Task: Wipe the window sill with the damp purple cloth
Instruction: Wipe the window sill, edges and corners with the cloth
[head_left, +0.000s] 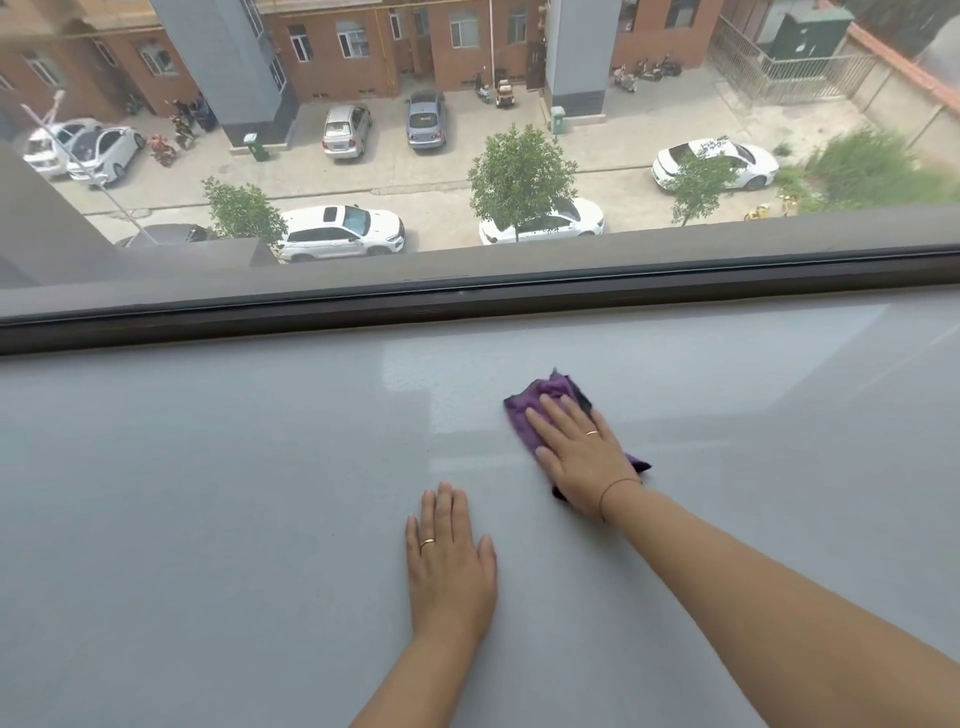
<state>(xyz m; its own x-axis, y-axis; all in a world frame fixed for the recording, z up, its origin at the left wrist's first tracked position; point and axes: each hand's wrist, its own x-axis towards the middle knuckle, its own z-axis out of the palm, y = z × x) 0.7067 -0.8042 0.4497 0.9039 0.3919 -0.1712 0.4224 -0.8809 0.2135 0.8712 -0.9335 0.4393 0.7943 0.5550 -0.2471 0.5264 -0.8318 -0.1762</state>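
Cloth (540, 410) right of frame centre on sill (208, 467), right hand (579, 457) spread flat pressing it; left hand (449, 561) spread, bracing bare. Best to keep palm pressure even, overlap strokes, reach frame edge (311, 312)
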